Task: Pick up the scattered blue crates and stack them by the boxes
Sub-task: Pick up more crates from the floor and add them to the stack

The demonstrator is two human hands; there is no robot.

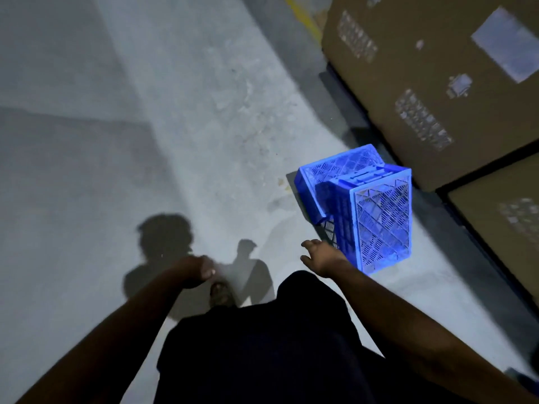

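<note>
Two blue crates [364, 205] are lying just beside the cardboard boxes [437, 83], one tipped askew across the other; the right hand [320, 255] is reaching toward them, spread and empty; the left hand [195, 271] is hanging loosely curled, holding nothing; squaring the stack is probably calling for both hands gripping opposite rims.

I'm looking down on a grey concrete floor [204, 112], scuffed and blotched pale through the middle. Two shadows lie on it: a large head-and-shoulders shadow [163, 243] and a smaller shadow [250, 266] just beside it. A yellow stripe [303, 18] crosses the floor near the top edge.
</note>
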